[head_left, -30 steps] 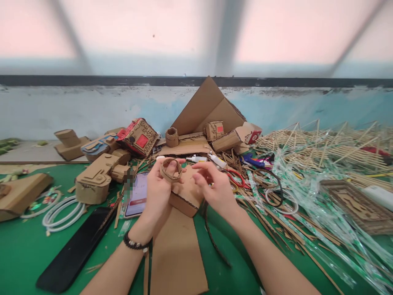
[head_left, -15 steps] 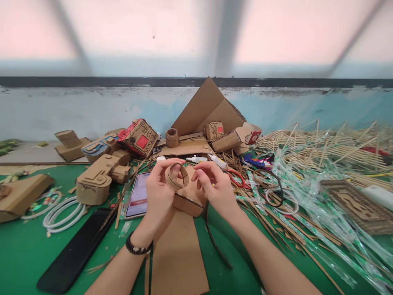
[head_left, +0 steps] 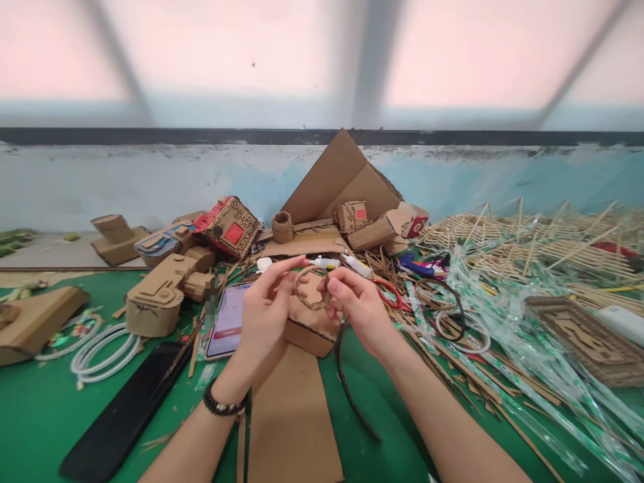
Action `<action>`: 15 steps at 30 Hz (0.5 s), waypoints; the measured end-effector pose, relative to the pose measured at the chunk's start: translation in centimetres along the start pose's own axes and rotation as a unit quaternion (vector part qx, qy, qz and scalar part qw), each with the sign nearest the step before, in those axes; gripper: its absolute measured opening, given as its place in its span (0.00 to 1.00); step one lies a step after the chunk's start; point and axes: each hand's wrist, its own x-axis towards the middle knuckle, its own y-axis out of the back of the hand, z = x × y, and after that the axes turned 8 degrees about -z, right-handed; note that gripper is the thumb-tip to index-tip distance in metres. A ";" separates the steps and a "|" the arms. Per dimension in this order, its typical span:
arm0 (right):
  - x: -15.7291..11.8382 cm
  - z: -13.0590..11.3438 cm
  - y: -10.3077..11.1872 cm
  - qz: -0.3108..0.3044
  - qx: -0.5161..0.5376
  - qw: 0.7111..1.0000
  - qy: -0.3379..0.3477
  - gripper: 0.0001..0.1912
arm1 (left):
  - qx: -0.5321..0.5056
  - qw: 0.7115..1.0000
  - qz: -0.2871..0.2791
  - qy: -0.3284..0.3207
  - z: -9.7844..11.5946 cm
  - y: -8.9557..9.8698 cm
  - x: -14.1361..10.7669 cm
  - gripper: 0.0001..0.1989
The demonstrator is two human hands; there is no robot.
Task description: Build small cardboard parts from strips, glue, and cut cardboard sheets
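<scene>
A small cardboard ring (head_left: 312, 307) is held up between both hands, its opening facing the camera. My left hand (head_left: 272, 302) has its thumb and fingers closed on the ring's left side. On the ring's right side, my right hand (head_left: 355, 302) pinches the edge between thumb and fingers. Just behind and below them lies a shallow cardboard box piece (head_left: 309, 339). A flat cardboard sheet (head_left: 294, 416) extends from it toward the front edge. To the right, a thin dark strip (head_left: 347, 382) curves over the green table.
A phone (head_left: 229, 322) and a black flat object (head_left: 125, 409) lie at left, near cardboard models (head_left: 153, 302) and coiled white tubing (head_left: 103, 355). Glue bottles (head_left: 357, 264), scissors (head_left: 390, 293), stick structures and clear plastic strips (head_left: 503, 335) spread behind and right.
The ring has moved right and turned its opening more toward the camera. My right hand, earlier apart from it, now grips its right side. My left hand has shifted slightly right.
</scene>
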 end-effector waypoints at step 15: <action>0.4 0.0 0.2 0.056 -0.133 0.989 0.042 0.18 | 0.195 0.964 -0.101 -0.150 -2.3 0.5 -0.3 0.33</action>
